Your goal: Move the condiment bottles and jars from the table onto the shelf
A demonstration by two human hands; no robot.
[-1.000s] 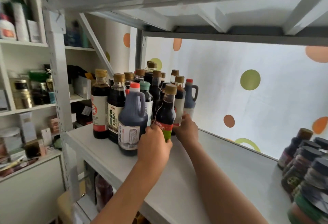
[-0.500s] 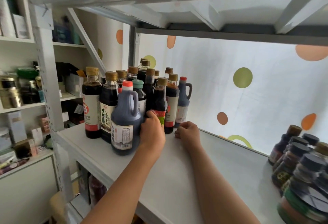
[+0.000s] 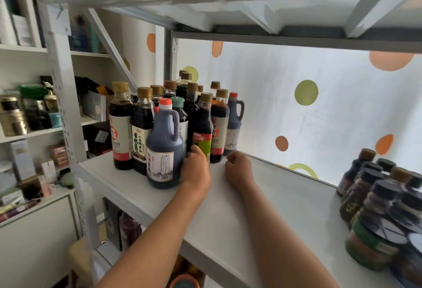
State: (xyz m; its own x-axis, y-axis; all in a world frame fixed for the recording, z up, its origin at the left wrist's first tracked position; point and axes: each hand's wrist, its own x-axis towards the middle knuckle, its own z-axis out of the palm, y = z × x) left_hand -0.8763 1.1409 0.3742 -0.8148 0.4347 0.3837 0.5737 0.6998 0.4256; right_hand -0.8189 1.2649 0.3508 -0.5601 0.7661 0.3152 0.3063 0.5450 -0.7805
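A cluster of dark sauce bottles (image 3: 146,123) with gold caps stands at the back left of the white shelf board (image 3: 262,214). At its front is a dark handled jug (image 3: 163,150) with a red cap. My left hand (image 3: 196,169) presses against the jug's right side, fingers curled round it, thumb near a bottle with a red and green label (image 3: 204,128). My right hand (image 3: 238,166) rests on the shelf just right of the cluster, fingers curled, holding nothing. A second handled jug (image 3: 234,116) stands at the cluster's right edge.
Several dark-lidded jars and bottles (image 3: 376,203) crowd the shelf's right end. The upper shelf's underside (image 3: 228,2) hangs low overhead. A white upright post (image 3: 66,105) borders the left; beyond it, side shelves (image 3: 27,132) hold tins and boxes. A dotted white sheet (image 3: 296,116) backs the shelf.
My right hand has let go of the red-and-green-labelled bottle and drawn back a little onto the shelf board. My left hand stays against the jug.
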